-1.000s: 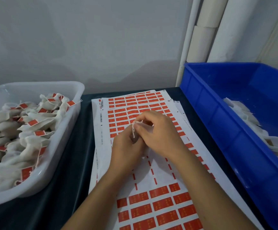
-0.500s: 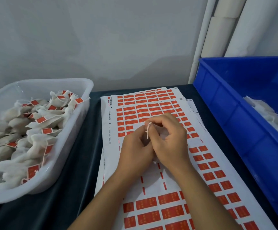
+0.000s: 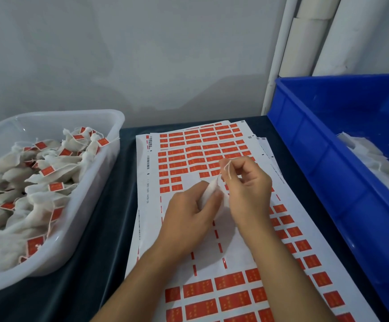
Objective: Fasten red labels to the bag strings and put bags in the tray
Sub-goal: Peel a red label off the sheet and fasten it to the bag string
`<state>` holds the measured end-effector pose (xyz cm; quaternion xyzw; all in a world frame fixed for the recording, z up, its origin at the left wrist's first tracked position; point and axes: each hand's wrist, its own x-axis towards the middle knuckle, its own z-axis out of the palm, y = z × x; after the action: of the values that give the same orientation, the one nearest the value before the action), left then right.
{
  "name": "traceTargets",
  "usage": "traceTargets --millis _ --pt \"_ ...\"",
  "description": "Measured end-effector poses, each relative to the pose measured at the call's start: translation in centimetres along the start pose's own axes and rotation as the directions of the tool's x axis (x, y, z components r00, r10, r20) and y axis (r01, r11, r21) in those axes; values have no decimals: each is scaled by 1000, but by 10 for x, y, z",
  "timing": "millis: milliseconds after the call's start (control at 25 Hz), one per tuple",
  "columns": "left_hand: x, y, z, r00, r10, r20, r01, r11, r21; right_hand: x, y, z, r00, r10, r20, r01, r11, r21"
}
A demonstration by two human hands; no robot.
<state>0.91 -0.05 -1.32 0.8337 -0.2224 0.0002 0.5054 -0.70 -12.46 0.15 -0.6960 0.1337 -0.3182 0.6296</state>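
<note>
Left hand (image 3: pixel 188 212) gripping bag (image 3: pixel 208 194), right hand (image 3: pixel 246 184) pinching string (image 3: pixel 227 169) now pulled clear vs. bunched 0.5 s ago, frame centre over label sheet (image 3: pixel 212 154); prob. ready for label, tray (image 3: pixel 91 182) at left.

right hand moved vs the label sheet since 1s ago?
Yes. The right hand has drawn slightly apart from the left hand, pulling the string up from the bag; it remains over the label sheet's peeled patch.

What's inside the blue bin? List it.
Inside the blue bin, white bags lie piled against its right side, none showing a red label. The pile runs off the picture's right edge, so its full extent and the floor beneath it cannot be seen.
</note>
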Motion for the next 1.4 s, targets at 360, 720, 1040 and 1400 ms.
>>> traceTargets --millis 360,720,1040,1400 --pt "-2 0 -1 997 -33 72 26 996 87 11 -3 -6 969 210 -128 -190 970 151" --pt "1 -2 0 999 -19 33 14 989 144 17 -4 -15 941 335 -45 -301 890 343" --pt "1 4 -6 985 -170 19 171 964 -202 22 -2 -18 910 390 -138 -325 881 345" --pt "2 5 -8 994 -112 -9 107 968 -226 6 -6 -4 983 23 182 -16 999 -36"
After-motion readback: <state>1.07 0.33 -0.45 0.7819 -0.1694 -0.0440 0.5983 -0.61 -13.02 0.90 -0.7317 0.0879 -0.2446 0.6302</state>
